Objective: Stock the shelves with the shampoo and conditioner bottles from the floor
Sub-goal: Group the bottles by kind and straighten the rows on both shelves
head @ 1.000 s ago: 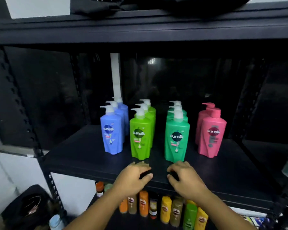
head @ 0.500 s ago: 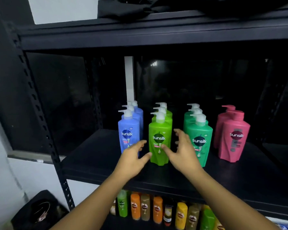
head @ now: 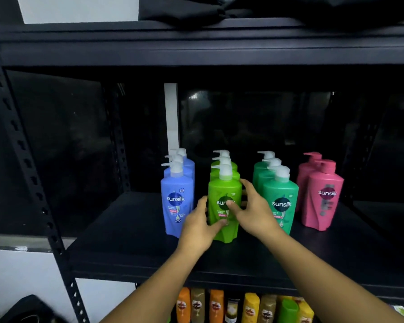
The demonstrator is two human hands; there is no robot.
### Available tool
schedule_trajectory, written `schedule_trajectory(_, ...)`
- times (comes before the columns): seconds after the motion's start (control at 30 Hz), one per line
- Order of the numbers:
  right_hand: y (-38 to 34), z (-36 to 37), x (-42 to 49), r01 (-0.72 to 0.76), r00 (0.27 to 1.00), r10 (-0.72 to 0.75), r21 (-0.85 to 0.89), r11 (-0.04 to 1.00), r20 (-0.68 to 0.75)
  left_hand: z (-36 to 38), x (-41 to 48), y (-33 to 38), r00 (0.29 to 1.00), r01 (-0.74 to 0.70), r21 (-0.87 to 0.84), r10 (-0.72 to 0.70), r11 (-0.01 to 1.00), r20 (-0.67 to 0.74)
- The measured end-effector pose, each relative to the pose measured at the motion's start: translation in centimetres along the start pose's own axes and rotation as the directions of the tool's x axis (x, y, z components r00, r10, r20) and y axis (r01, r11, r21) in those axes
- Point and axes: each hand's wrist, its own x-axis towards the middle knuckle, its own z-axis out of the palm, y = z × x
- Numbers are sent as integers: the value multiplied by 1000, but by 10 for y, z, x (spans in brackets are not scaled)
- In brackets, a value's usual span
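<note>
Now left grip (head: 196, 227) and right grip (head: 254, 210) have come up off the shelf (head: 126, 229) edge and clasp the front lime-green Sunsilk bottle (head: 224, 189) between them, upright on the shelf, probably squaring its row.

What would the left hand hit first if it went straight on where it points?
Probably the lime green bottle in front; the left hand aims near its gap with the blue bottle, depth unclear.
</note>
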Motion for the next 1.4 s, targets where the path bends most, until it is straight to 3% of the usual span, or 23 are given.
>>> schedule_trajectory(0.1,-6,-4,-3,44,998,-45,-28,999,-42,-15,-7,3,999,-17,-32,15,999,-46)
schedule_trajectory(0.17,-11,-8,-3,92,993,-96,-58,994,-66,-34,-12,3,987,-54,-42,47,998,-151)
schedule_trajectory(0.27,-19,-12,2,120,991,-126,-120,985,-45,-72,-12,0,934,-137,21,136,990,-330)
schedule_trajectory(0.37,-27,-9,8,78,997,-77,-184,980,14,-109,-2,-5,891,-111,123,154,986,-428)
schedule_trajectory(0.43,-30,-4,10,42,999,-38,-203,978,25,-124,9,-10,921,-43,118,85,992,-381)
schedule_trajectory(0.53,-30,3,13,16,1000,-17,-209,978,-3,-129,26,-13,985,82,104,-65,991,-162)
schedule_trajectory(0.63,-28,7,15,4,1000,-7,-219,976,-13,-122,36,-14,993,108,115,-102,987,-53)
schedule_trajectory(0.9,-23,8,14,12,1000,-16,-215,977,-16,-116,45,-25,998,16,57,-12,998,-63)
schedule_trajectory(1.2,-23,9,13,19,1000,-23,-211,977,-17,-122,44,-33,999,13,-53,-14,999,-34)
schedule_trajectory(1.4,-21,8,10,49,999,-53,-216,975,-14,-119,38,-34,998,51,-2,-51,999,-34)
